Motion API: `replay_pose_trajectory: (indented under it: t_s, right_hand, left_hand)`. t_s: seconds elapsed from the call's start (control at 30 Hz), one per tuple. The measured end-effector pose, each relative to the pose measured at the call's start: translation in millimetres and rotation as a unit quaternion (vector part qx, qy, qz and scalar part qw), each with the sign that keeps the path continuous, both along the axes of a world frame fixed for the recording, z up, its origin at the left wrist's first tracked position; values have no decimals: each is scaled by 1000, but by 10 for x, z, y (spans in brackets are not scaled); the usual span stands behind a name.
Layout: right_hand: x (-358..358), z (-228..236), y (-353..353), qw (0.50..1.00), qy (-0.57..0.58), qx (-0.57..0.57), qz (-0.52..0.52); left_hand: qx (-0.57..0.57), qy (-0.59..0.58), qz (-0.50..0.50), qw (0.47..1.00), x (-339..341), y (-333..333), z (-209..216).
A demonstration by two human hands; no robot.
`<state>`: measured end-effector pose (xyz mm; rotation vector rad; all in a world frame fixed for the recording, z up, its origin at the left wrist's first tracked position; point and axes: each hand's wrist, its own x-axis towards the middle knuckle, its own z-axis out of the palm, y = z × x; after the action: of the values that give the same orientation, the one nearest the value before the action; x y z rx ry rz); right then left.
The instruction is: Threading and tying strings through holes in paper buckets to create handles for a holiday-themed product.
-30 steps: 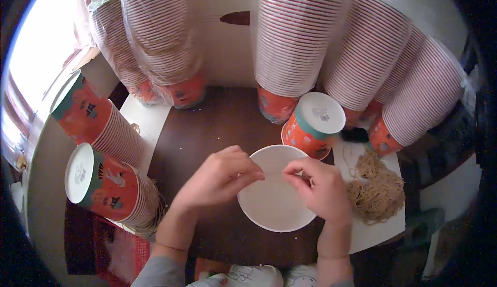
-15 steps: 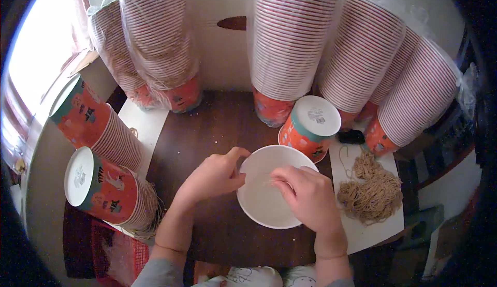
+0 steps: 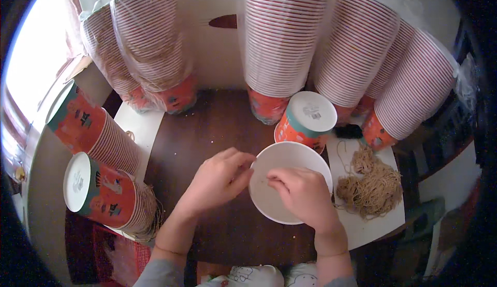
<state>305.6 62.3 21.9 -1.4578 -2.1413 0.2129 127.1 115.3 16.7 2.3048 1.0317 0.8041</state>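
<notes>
A white-lined paper bucket (image 3: 279, 204) stands upright before me, mouth up. At its left rim is my left hand (image 3: 217, 181), with fingers curled and thumb and fingertips close together; what they pinch, if anything, is hidden. My right hand (image 3: 308, 196) reaches over the bucket's mouth, thumb and forefinger pinched together. Whatever sits between those fingertips is too small to make out. Just behind stands an upside-down orange and green paper bucket (image 3: 305, 124). A tangled heap of tan twine (image 3: 370, 191) lies to the right on a white sheet (image 3: 357, 235).
Tall bagged stacks of paper buckets (image 3: 284, 38) line the back right, with more bagged stacks (image 3: 150, 38) at back left. Nested buckets (image 3: 111, 191) stand along the left edge, twine hanging at one. A red basket (image 3: 140, 256) sits below, and a black object (image 3: 349, 131) lies behind the twine.
The white-lined bucket has shifted slightly to the right. My left hand has moved a little right, its thumb and fingers closer together. My right hand stays over the bucket's mouth.
</notes>
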Motion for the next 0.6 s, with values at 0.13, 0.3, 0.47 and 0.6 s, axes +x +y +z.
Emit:
replay_pose_trajectory:
  t_s: [0.13,0.3,0.47,0.6]
  right_hand:
    - [-12,31,-1,995,87,45,8]
    - [-7,38,-7,995,95,42,-1]
    - [62,57,0,993,106,32,51]
    - [661,-18,-7,978,189,-93,10]
  left_hand:
    - [56,-66,-78,993,62,-56,35]
    - [-12,-36,-121,992,72,-56,68]
    - [18,-90,-128,988,-39,-33,87]
    - [-220,-291,-62,929,-217,50,153]
